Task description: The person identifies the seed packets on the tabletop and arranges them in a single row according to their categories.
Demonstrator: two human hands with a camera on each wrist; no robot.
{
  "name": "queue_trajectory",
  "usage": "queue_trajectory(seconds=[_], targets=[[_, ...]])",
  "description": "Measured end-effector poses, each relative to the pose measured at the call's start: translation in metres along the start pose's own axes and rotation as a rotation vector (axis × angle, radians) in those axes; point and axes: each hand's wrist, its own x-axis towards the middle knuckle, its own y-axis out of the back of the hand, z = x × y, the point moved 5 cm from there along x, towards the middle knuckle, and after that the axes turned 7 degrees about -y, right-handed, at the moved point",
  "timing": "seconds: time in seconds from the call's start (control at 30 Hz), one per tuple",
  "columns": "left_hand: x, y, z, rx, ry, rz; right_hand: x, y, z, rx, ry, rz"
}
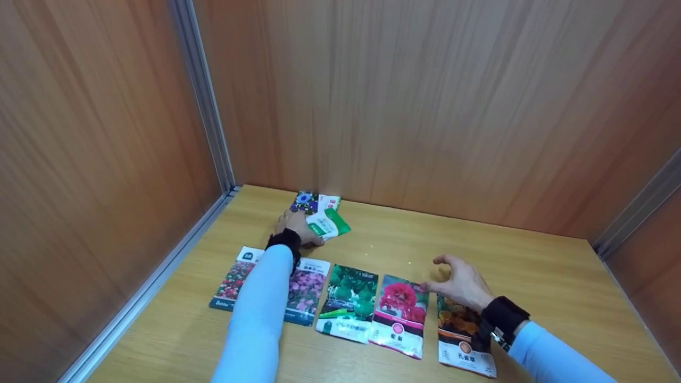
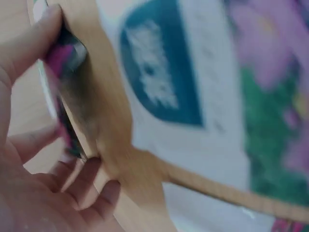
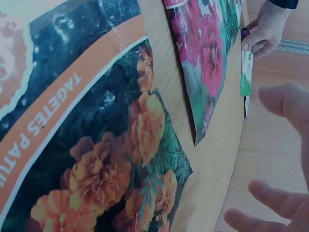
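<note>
At the back left, my left hand grips a seed packet by its edges, thumb on one side and fingers on the other. A green-and-white seed packet sticks out beside that hand, overlapping a packet with blue flowers. My right hand holds nothing; its thumb and fingers are spread above the top of the orange marigold packet. The right thumb reaches toward the upper corner of the pink-flower packet.
Left of the pink one, a green-picture packet, a purple-flower packet and a red-flower packet continue the row; my left sleeve partly covers it. Wooden panels border the table at the back and sides.
</note>
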Motion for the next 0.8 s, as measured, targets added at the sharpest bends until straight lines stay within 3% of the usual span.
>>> queue_trajectory(seconds=[0.13,0.27,0.5,0.67,0.8], targets=[[0.006,0.002,0.001,-0.037,-0.050,0.021,0.002,0.001,-0.003,0.016,0.029,0.001],[0.006,0.003,0.018,-0.071,-0.156,0.057,0.003,0.001,-0.008,0.038,0.082,0.004],[-0.013,0.003,0.084,-0.183,-0.418,0.054,0.006,-0.004,-0.022,0.087,0.147,-0.010],[-0.036,-0.006,0.126,-0.207,-0.566,-0.023,0.009,-0.009,-0.034,0.165,0.168,-0.020],[-0.057,-0.017,0.149,-0.151,-0.645,-0.079,0.011,-0.009,-0.045,0.054,0.247,0.068]])
